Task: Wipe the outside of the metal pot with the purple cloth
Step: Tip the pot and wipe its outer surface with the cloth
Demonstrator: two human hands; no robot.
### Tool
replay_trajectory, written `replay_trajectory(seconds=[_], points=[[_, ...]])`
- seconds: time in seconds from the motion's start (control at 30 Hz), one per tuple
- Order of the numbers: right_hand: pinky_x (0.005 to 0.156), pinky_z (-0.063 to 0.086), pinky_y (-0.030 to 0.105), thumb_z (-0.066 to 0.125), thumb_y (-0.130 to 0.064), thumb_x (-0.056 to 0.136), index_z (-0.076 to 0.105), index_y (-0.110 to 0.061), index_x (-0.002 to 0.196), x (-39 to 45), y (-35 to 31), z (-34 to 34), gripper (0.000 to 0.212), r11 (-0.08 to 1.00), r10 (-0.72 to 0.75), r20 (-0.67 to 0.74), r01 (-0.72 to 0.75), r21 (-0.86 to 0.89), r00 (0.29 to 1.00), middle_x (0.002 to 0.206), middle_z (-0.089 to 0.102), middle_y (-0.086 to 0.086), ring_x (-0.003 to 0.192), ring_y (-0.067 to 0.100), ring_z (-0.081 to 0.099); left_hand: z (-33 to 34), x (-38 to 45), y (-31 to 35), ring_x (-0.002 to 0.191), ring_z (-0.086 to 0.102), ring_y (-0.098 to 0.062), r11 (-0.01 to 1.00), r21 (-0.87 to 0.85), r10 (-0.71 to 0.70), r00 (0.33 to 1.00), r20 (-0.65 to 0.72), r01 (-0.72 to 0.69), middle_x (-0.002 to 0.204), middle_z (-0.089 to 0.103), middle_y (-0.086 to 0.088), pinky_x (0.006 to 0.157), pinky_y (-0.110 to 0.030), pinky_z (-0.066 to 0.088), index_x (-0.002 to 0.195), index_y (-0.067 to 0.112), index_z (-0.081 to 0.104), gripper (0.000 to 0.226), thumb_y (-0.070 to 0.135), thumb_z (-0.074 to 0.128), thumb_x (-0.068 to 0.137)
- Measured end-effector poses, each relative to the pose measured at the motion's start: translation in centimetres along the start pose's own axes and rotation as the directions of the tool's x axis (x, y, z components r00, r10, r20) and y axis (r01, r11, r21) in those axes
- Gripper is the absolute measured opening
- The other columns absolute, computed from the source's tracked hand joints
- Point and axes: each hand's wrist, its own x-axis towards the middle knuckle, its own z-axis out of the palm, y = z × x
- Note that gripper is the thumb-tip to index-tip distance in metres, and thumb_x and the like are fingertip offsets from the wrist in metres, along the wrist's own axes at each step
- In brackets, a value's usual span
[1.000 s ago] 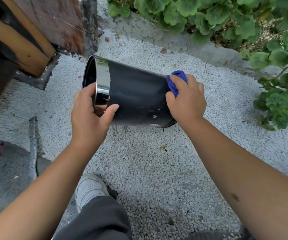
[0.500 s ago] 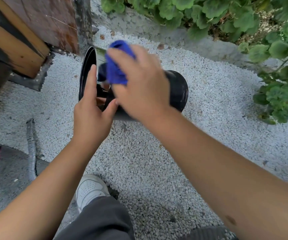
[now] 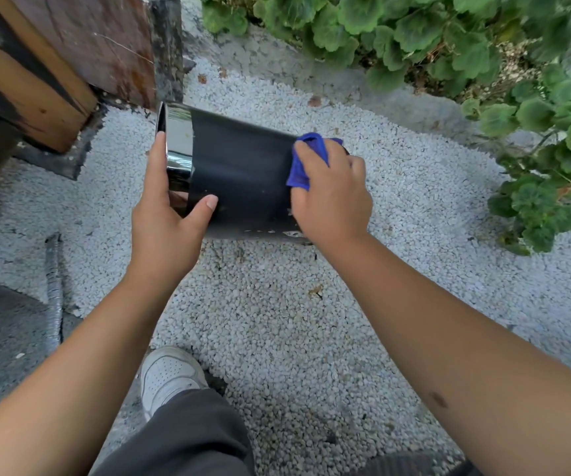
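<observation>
The metal pot (image 3: 239,173) is held on its side above the gravel, its mouth to the left. It has a dark body and a shiny chrome band at the rim. My left hand (image 3: 167,221) grips the rim end, fingers along the opening and thumb on the dark wall. My right hand (image 3: 332,197) presses the bunched purple cloth (image 3: 306,159) against the pot's wall near its base end. The base itself is hidden behind that hand.
White gravel (image 3: 277,321) covers the ground. A wooden structure (image 3: 53,60) stands at the upper left, green plants (image 3: 449,39) behind a concrete curb along the top and right. A grey flexible hose (image 3: 53,297) lies at left. My white shoe (image 3: 167,376) is below.
My right hand with the cloth has swept from the pot's rim end back to its base end. The pot has turned, now showing its side instead of its base.
</observation>
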Motion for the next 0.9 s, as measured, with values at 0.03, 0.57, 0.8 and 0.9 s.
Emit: replay_trajectory(seconds=[0.03,0.57,0.8,0.9], points=[[0.058,0.037,0.032,0.056,-0.028,0.082,0.053,-0.035,0.133,0.1,0.7,0.1,0.051,0.999,0.032,0.005,-0.032,-0.011,0.999,0.131,0.052,-0.003,0.107,0.031,0.045,0.0,0.1,0.0,0.080,0.061,0.006,1.000,-0.005,-0.006,1.000,0.002,0.006,0.097,0.052,0.055,0.073,-0.002,0.042,0.152,0.048,0.014,0.090,0.028,0.069,0.084],[0.063,0.036,0.032,0.055,-0.028,0.085,0.056,-0.036,0.128,2.9,1.8,-1.6,0.045,0.999,0.043,0.043,-0.043,0.008,0.998,0.121,0.056,-0.004,0.106,0.029,0.048,-1.3,-0.6,1.4,0.067,0.055,0.014,0.995,0.095,-0.030,0.993,0.111,0.019,0.075,0.057,0.017,0.058,-0.005,0.039,0.085,0.037,0.047,0.030,0.017,0.068,0.091],[0.061,0.040,0.028,0.059,-0.032,0.077,0.062,-0.030,0.123,1.2,-7.9,-4.4,0.047,0.939,-0.211,-0.179,0.251,0.237,0.961,0.116,0.060,-0.002,0.096,0.029,0.053,-1.6,0.7,4.6,0.069,0.056,0.021,0.997,0.067,0.031,0.998,0.061,-0.035,0.078,0.058,0.022,0.056,-0.001,0.034,0.096,0.020,0.052,0.016,0.020,0.063,0.084],[0.066,0.042,0.029,0.057,-0.032,0.078,0.058,-0.032,0.131,-0.5,-9.6,-3.5,0.053,0.938,-0.289,-0.109,0.304,0.166,0.951,0.124,0.057,-0.003,0.101,0.028,0.048,-0.8,0.3,4.6,0.072,0.053,0.021,0.998,0.035,0.048,0.995,0.088,-0.052,0.085,0.055,0.023,0.058,-0.004,0.035,0.104,0.026,0.045,0.025,0.021,0.060,0.085]])
